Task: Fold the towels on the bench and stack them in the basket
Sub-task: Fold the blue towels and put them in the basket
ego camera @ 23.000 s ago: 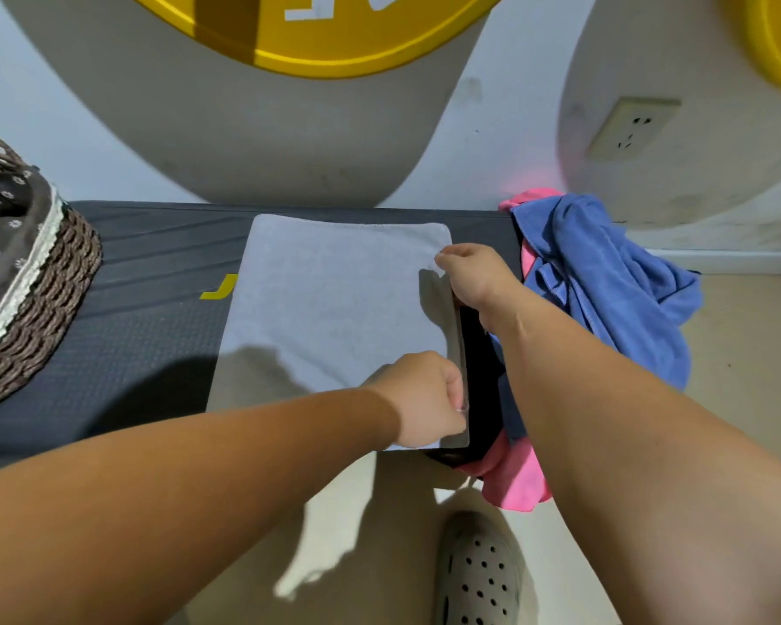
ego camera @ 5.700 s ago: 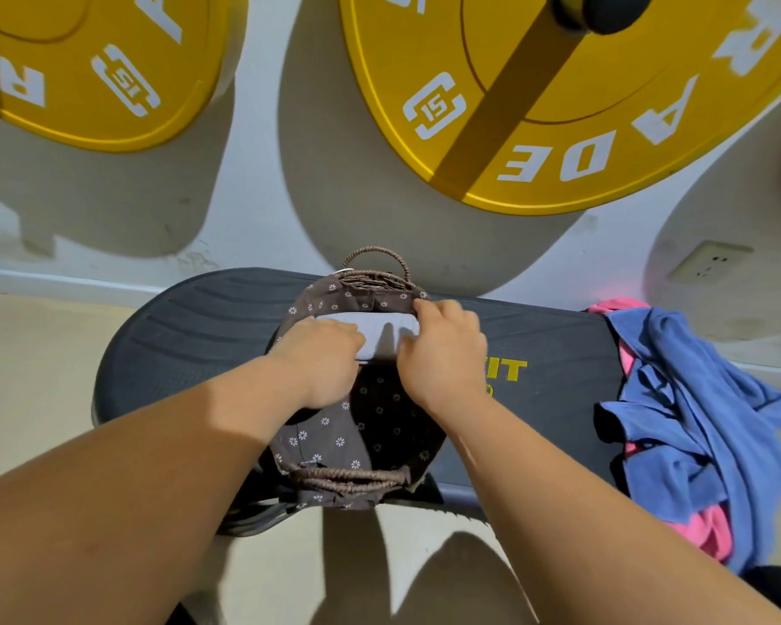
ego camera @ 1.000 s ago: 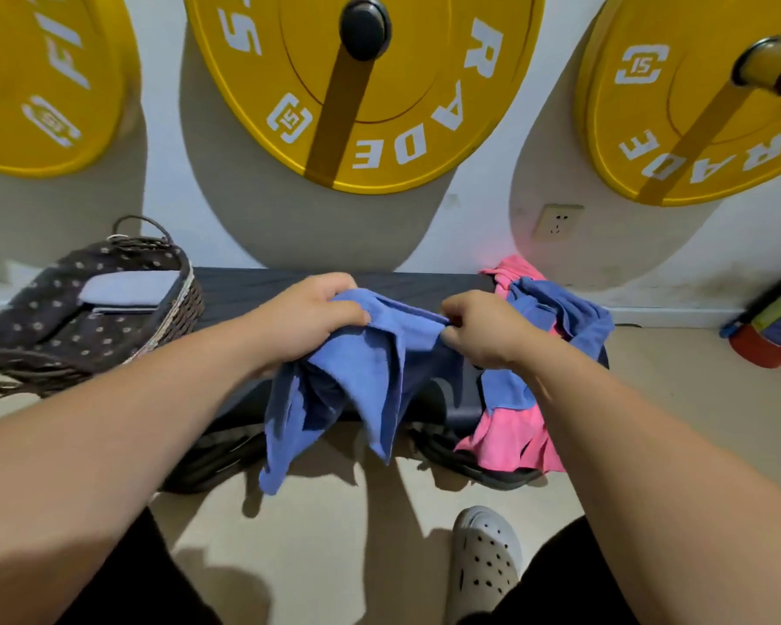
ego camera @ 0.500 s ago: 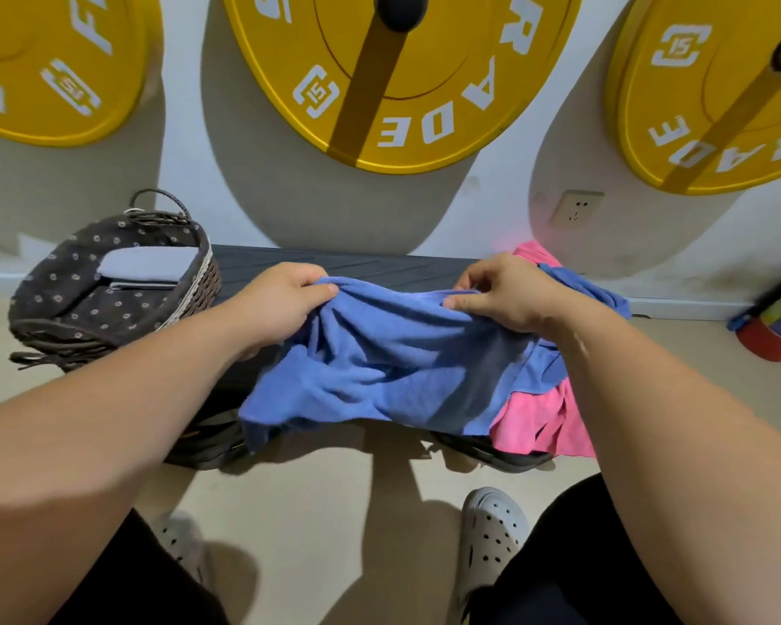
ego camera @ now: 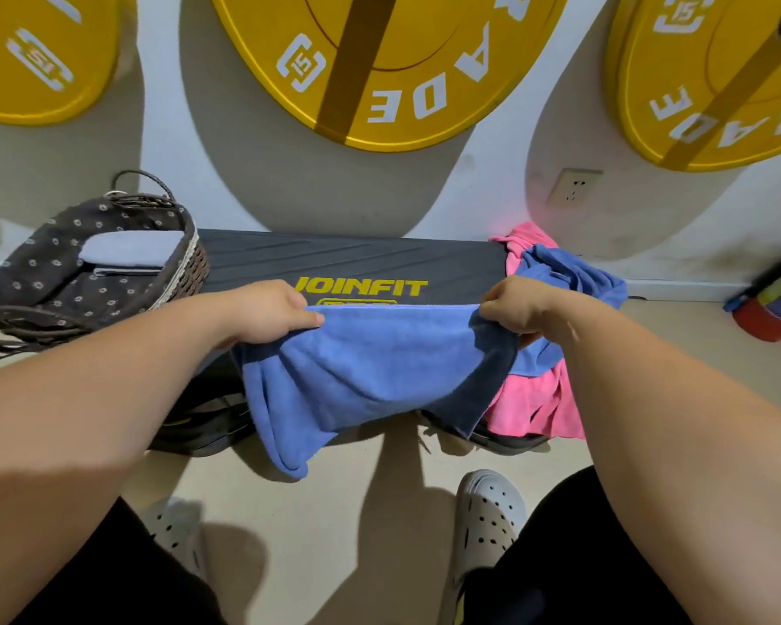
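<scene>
Blue terry towel (ego camera: 379,367) held taut over the black padded bench's (ego camera: 334,259) front edge.
Left hand (ego camera: 267,311) and right hand (ego camera: 519,306) each pinch a top corner, fingers curled; the hanging lower part hides some of the crumpled pink towel (ego camera: 533,403) at the bench's right end.

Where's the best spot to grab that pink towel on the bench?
Probably the pink towel's loose flap hanging over the bench's front edge, pinched from the near side: it hangs free there, while blue cloth lies bunched over its middle.
</scene>
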